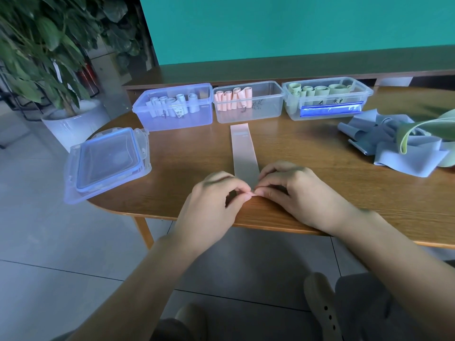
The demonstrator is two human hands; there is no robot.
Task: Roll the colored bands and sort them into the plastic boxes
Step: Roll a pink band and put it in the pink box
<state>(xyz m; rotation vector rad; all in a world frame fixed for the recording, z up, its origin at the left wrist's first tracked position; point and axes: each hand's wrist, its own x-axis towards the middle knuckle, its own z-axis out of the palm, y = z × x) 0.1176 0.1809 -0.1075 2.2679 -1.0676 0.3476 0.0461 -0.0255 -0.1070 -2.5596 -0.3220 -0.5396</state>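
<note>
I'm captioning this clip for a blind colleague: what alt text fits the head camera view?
Both hands, left hand and right hand, pinch the near end of a pink band lying flat on a wooden table. Behind it stand three open plastic boxes of rolled bands: blue box, pink box, green box.

The pink band's (243, 148) near end is hidden under the fingers (242, 190) of both hands. The loose pile of bands (398, 143) runs off the right edge — so does the bench (320, 148). Scribbled labels on the boxes (248, 102) — too small to read.
</note>
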